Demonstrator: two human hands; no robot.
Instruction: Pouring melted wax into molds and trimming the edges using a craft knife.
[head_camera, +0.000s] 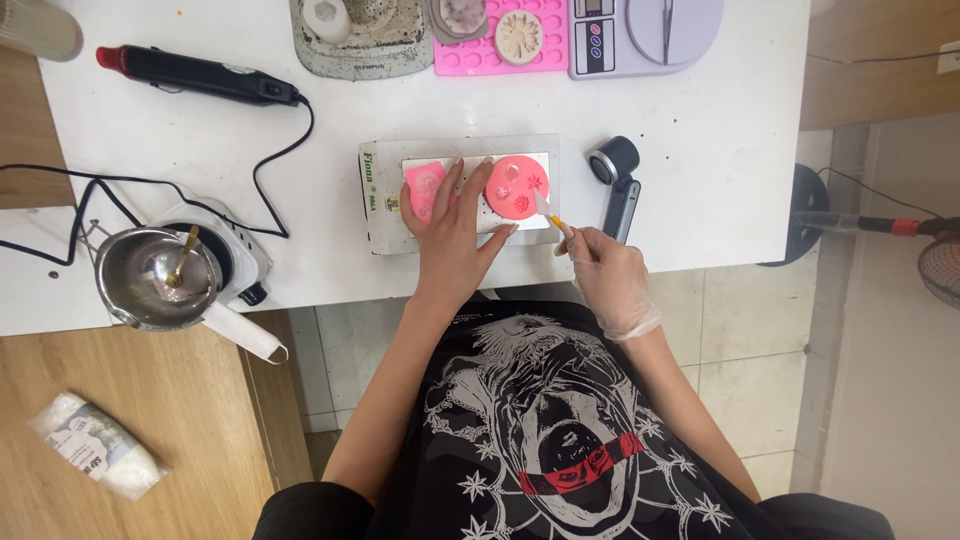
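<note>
My left hand (455, 235) lies flat, fingers spread, on a white board (470, 192) on the white table. It rests between a small pink square mould (423, 185) and a round red-pink mould (517, 186) with small shaped cavities. My right hand (605, 275), in a clear glove, pinches a thin orange-handled tool (551, 217). The tool's pale tip touches the right rim of the round mould.
A black handheld device (618, 180) lies right of the board. A metal pot with a spoon (160, 275) sits on a small white hotplate at left. A black heat gun (200, 72), a pink mould tray (500, 40) and a lilac scale (645, 35) line the far edge.
</note>
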